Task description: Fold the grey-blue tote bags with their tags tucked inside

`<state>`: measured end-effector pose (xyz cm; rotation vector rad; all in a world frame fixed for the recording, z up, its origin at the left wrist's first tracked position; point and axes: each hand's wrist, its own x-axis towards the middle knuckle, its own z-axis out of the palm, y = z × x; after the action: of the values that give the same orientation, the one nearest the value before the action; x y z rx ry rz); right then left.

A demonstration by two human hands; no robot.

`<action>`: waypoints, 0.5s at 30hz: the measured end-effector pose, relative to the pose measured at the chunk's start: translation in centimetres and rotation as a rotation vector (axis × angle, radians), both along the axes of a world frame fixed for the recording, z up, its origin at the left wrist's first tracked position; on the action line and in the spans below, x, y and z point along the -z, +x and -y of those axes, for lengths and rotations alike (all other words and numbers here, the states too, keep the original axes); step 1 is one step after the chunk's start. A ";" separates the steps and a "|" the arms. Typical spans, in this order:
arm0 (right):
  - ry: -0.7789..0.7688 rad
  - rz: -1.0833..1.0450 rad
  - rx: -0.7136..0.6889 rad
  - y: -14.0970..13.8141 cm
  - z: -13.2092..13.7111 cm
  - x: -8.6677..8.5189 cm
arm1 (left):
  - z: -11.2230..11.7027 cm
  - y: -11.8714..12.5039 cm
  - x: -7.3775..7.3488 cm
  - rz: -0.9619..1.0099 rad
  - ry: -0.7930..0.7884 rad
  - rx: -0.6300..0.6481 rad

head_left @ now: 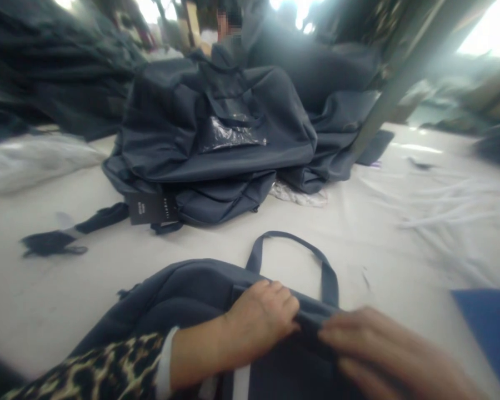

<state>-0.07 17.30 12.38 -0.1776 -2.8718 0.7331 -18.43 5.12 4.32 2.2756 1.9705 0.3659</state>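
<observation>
Right now L hand [260, 318] & R hand [383, 350] both clamped on navy tote bag [158, 294] rim, v close together

"What stands out at the upper right?"

"A grey metal post [404, 83] slants across, with a glaring window [494, 33] in the corner behind it."

"And lower down?"

"A white work surface [37, 294] runs across the frame; floor or table, I can't tell."

"The light?"

"Bright and hazy, washing in along the top edge."
</observation>
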 end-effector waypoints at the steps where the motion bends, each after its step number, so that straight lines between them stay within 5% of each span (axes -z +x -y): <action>1: -0.053 0.040 0.102 -0.3 -2.1 -0.5 | 0.0 0.0 0.1 0.003 0.004 0.003; 4: -0.133 0.337 0.206 -2.0 -6.0 1.2 | 0.6 0.3 0.1 -0.001 0.027 0.020; 9: -0.189 0.673 0.068 -4.9 -6.6 7.1 | 1.9 0.6 -0.2 0.023 0.053 0.099; 15: -0.345 0.658 0.103 -4.9 -6.4 8.0 | 1.3 -0.3 -1.2 -0.042 -0.026 0.081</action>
<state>-4.93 23.71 4.35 -0.7299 -3.2522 1.3594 -18.69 3.83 5.57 2.3568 1.8836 0.2851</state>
